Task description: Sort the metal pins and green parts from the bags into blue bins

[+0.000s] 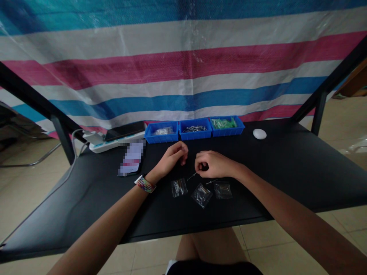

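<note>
My right hand is closed, with thumb and forefinger pinching a thin metal rivet that points down to the left. A second rivet lies on the black table just below this hand. To the left, my left hand has its fingers curled inward; whatever they may hold is hidden. Nearer to me lie three small clear plastic bags: a left bag, a middle bag and a right bag. Each has a few thin metal pieces inside.
Behind my hands stand three joined blue bins: a left bin with clear bags, a middle bin with loose rivets, a right bin with green-and-clear pieces. A phone, power strip, dark device and white mouse flank them.
</note>
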`<state>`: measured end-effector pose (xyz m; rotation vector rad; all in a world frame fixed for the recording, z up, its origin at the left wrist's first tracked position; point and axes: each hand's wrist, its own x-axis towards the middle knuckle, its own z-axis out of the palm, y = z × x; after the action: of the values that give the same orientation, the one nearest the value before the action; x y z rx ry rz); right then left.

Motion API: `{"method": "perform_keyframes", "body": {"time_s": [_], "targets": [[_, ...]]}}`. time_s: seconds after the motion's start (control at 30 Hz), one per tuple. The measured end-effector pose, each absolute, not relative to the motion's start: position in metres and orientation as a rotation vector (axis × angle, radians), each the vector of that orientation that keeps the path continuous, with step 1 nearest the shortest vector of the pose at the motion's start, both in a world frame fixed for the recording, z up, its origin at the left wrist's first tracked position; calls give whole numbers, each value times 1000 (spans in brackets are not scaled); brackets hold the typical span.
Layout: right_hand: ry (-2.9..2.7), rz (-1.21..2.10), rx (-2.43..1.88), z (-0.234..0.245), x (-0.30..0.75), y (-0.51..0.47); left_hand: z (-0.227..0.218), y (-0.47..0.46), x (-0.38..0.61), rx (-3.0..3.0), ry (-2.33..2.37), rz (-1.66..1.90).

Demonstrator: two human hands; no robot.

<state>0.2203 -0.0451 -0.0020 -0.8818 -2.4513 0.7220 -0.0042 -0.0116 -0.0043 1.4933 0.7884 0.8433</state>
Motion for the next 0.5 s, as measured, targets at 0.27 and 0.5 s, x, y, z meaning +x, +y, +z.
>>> {"method": "perform_keyframes", "body": {"time_s": [0.27, 0.5], "targets": [[-2130, 720, -918, -3, 223, -42, -7, -9, -5, 1579, 856, 793], [-2065, 544, -975, 0, 222, -42, -4, -11, -5, 1605, 905, 680]]}}
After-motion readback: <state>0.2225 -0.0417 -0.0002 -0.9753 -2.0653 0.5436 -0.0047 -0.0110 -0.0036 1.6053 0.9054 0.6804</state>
